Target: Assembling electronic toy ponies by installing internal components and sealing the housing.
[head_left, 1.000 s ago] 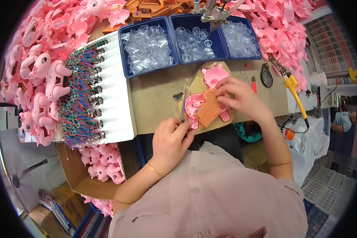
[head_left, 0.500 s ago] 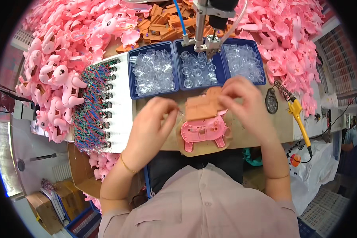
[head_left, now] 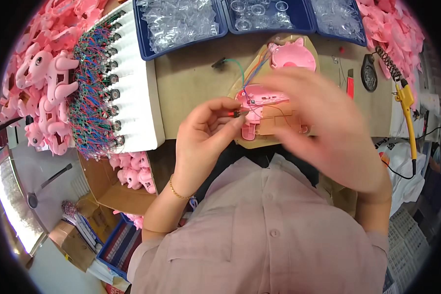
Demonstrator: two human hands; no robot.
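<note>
My left hand (head_left: pixel 206 130) is closed, with thumb and forefinger pinching a small black part with red on it (head_left: pixel 236 114). Right beside those fingertips lies a pink toy body shell (head_left: pixel 254 116). An orange-brown plastic block (head_left: pixel 272 125) sits on the shell, with thin red wires across it. Blurred by motion, my right hand (head_left: pixel 328 122) hovers over the shell's right side, thumb and fingers apart, hiding part of it. Blue, red and green wires (head_left: pixel 259 68) run from the shell; a small dark part (head_left: pixel 219 62) ends the green one. Above the shell rests a pink head-shaped piece (head_left: pixel 293 53).
Blue bins (head_left: pixel 181 45) of clear plastic parts stand along the back. Bundled coloured wires (head_left: pixel 90 93) lie on a white board (head_left: pixel 144 98) at left, beside pink toy bodies (head_left: pixel 49 73). A yellow-handled tool (head_left: pixel 406 108), a dark oval object (head_left: pixel 369 73) and a red-handled tool (head_left: pixel 350 85) lie right.
The view has shifted nearer the bench. The orange-brown block, earlier held between both hands above the shell, now rests on it. My right hand has come off the block; wires now show.
</note>
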